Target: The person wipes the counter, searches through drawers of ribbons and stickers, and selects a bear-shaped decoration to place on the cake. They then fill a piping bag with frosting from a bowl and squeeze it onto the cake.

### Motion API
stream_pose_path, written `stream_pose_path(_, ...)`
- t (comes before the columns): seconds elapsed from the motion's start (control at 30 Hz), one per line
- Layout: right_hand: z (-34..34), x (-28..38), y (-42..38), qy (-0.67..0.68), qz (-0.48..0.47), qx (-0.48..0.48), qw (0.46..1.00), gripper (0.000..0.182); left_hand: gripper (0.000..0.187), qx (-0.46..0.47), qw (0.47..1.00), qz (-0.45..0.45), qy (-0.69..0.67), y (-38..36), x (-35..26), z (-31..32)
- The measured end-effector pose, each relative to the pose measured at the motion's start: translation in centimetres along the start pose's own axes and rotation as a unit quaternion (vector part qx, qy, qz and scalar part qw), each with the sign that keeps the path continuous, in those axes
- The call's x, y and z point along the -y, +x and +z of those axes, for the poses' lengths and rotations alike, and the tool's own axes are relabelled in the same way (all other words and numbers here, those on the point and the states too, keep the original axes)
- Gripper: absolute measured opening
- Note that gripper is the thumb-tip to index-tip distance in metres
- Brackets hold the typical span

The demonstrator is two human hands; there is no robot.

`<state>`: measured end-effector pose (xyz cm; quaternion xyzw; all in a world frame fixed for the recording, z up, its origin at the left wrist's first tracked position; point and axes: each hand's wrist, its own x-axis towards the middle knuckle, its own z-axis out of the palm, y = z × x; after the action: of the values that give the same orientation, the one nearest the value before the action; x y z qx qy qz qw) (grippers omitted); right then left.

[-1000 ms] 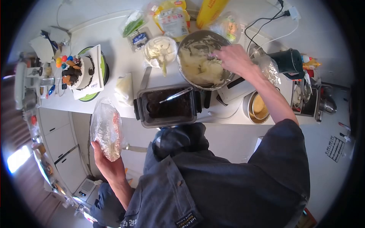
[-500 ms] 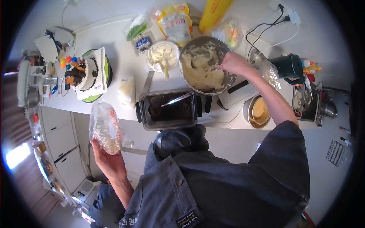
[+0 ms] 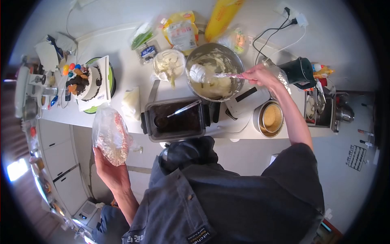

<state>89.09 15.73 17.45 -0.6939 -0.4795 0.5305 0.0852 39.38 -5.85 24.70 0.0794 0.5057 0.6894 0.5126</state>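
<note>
My left hand (image 3: 113, 175) holds up a crinkled clear plastic bag (image 3: 110, 136) with red markings, at the counter's front edge. In my right hand (image 3: 262, 77) is a spatula (image 3: 232, 75) with a pinkish handle, its fingers closed round the handle's end. A lump of white cream (image 3: 198, 74) covers the spatula's blade, which is over a large metal bowl (image 3: 234, 61). Pale yellow mixture coats the inside of that bowl. Left of it stands a smaller bowl of cream (image 3: 168, 63) with a pale-handled tool in it.
A dark rectangular tub (image 3: 175, 136) with a metal-handled tool across it sits at the front edge. On the left is a decorated cake (image 3: 94, 83) on a white board. A filled white bag (image 3: 131, 103) lies between them. At right stand a round tin (image 3: 256, 122) and a dark green jug (image 3: 298, 71).
My right hand has pulled back to the right and lifted the spatula, whose cream-covered blade now shows above the mixture. The left hand still holds the bag in nearly the same place.
</note>
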Motion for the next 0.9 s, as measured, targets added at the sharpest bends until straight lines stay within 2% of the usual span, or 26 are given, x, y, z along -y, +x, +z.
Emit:
stream_pose_path(0.1,-0.9,-0.3,-3.6,0.019,-0.022,0.011,1.0,0.025,0.055,0.028,0.999,-0.012,0.034,0.3,0.3,1.0)
stream_pose_path(0.2,-0.3,1.8,-8.5,0.079,-0.066,-0.028,0.994,0.025,0.061,0.038,0.995,-0.003,0.095,0.9,0.8,2.6)
stream_pose_path(0.27,0.0,3.0,-10.5,0.099,-0.117,0.008,0.988,0.024,0.058,0.048,0.994,-0.02,0.1,2.1,1.2,3.2)
stream_pose_path(0.37,2.7,5.9,-13.5,0.142,-0.192,0.047,0.97,0.025,0.054,0.122,0.991,-0.012,0.061,3.1,1.5,5.6)
stream_pose_path(0.47,5.9,9.4,-15.7,0.13,-0.209,0.057,0.968,0.02,0.057,0.177,0.983,-0.032,0.027,2.8,1.5,6.7)
stream_pose_path(0.53,8.1,10.6,-15.9,0.062,-0.259,0.02,0.964,0.019,0.061,0.218,0.975,-0.042,0.014,2.6,1.5,6.6)
stream_pose_path(0.6,10.4,12.0,-16.4,-0.033,-0.308,-0.037,0.95,0.018,0.061,0.23,0.97,-0.044,-0.06,2.1,1.4,7.2)
stream_pose_path(0.67,13.0,13.3,-17.5,-0.153,-0.349,-0.111,0.918,0.02,0.062,0.24,0.964,-0.038,-0.111,1.9,1.4,7.6)
stream_pose_path(0.7,14.3,13.4,-17.8,-0.23,-0.411,-0.16,0.867,0.022,0.062,0.246,0.961,-0.031,-0.124,2.0,1.5,7.9)
stream_pose_path(0.77,16.3,12.9,-18.1,-0.375,-0.511,-0.253,0.731,0.027,0.063,0.254,0.957,-0.021,-0.137,2.2,1.6,8.3)
stream_pose_path(0.87,17.6,12.5,-18.9,-0.439,-0.594,-0.245,0.628,0.035,0.063,0.246,0.961,-0.012,-0.125,2.9,1.3,8.0)
stream_pose_path(0.9,17.1,12.6,-19.3,-0.447,-0.588,-0.237,0.631,0.034,0.063,0.246,0.96,-0.016,-0.133,2.7,1.3,8.0)
